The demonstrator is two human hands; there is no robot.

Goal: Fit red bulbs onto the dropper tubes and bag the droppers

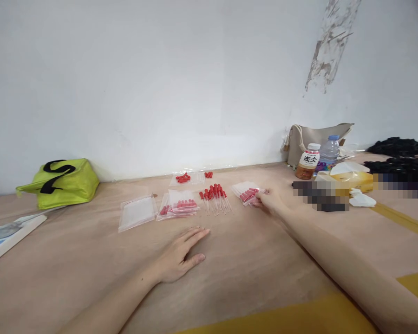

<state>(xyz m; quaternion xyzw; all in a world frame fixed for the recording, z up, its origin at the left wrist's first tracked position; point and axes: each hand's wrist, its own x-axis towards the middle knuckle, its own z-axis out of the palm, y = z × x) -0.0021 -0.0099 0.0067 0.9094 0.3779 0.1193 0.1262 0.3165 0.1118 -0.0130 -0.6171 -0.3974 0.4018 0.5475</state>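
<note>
My right hand [269,200] pinches the edge of a clear plastic bag [246,192] with several red-topped droppers in it. The bag lies on the table at the right of a loose fan of droppers [216,197] with red bulbs and clear stems. My left hand [184,255] rests on the brown table covering, fingers stretched out, holding nothing. Beyond it lies a stack of filled bags [179,205] with red bulbs showing through. Left of that is a pile of flat clear bags [138,213]. Further back, another clear bag [190,178] holds red pieces.
A yellow-green bag [68,183] with a black strap sits at the left, near a white-edged tray [16,234]. At the right stand a brown drink bottle [307,163], a water bottle [330,150], a beige bag [294,148] and a yellow tissue pack [353,178]. A white wall rises behind.
</note>
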